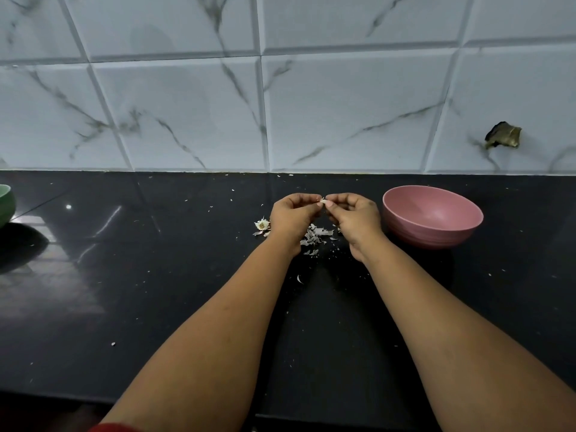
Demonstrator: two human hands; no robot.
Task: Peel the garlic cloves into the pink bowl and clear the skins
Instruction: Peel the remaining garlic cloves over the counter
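— What is the counter (pixel 131 275) made of?
— It looks like dark polished stone, glossy enough to mirror lights and the wall's tile lines, speckled with pale flecks.
— And the wall tiles (pixel 193 113)?
— Smooth, marble-look with grey veins and a soft sheen, bevelled at the joints.
— The pink bowl (pixel 432 217) on the right?
— Matt, like plastic, with faint ridges low on its outer wall.
— The garlic skins (pixel 313 236) near the hands?
— Thin, dry, papery flakes, whitish.
— The green bowl (pixel 5 204) at the far left?
— Smooth, slightly glossy; material unclear.
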